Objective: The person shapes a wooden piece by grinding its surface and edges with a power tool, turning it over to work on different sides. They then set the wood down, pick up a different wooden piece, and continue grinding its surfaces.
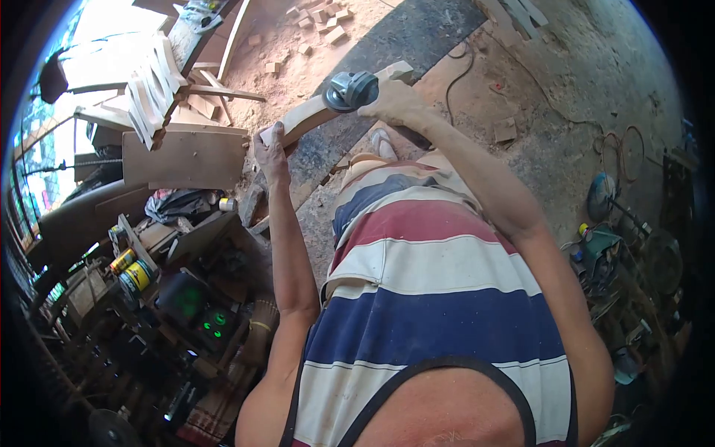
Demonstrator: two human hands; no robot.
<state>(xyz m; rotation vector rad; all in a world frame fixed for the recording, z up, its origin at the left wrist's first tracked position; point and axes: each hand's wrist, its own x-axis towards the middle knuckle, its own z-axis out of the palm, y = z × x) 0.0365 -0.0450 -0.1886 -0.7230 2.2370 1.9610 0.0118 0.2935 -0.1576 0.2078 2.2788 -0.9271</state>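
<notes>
A curved pale wooden piece (307, 118) lies slantwise above a dark board (320, 153). Its lower left end is in my left hand (272, 155), with the thumb on top and the fingers around the edge. My right hand (395, 103) is closed on a grey angle grinder (351, 90), whose round head rests on or just above the middle of the wood. Past the grinder, the far end of the wood (396, 71) shows beyond my right hand. The contact between disc and wood is hidden under the tool.
Small wood blocks (336, 34) and sawdust cover the floor at the top. Curved wooden slats (153, 93) are stacked at the upper left, above a brown panel (186, 159). A yellow can (135, 276) stands at the left. A dark cable (450, 93) runs along the floor.
</notes>
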